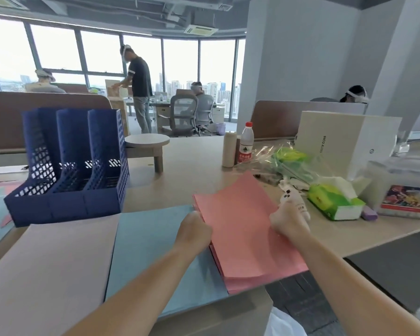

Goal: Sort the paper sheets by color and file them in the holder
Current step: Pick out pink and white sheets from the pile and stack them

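Head view: a pink stack (243, 234) of sheets lies on the desk (194, 156) in front of the person, its long axis running from the near desk edge away towards the far side, and its upper sheets bow upward between the two hands. The left hand (194, 229) is curled round the stack's left long edge and the right hand (287, 221) pinches the right long edge, both about midway along; how deep into the pile each grip reaches cannot be told. Touching the pink sheets on their left is a blue stack (150, 243), and left of that a pale lilac stack (51, 263), so the colours look already separated. The holder (68, 166), dark blue mesh with three upright slots, stands further away and to the left, beyond the blue and lilac piles; no sheets show in its slots. The left hand is the nearer one to it. Filing the pink sheets would likely mean carrying them leftward and forward over the other piles and standing them on edge to drop in from above.
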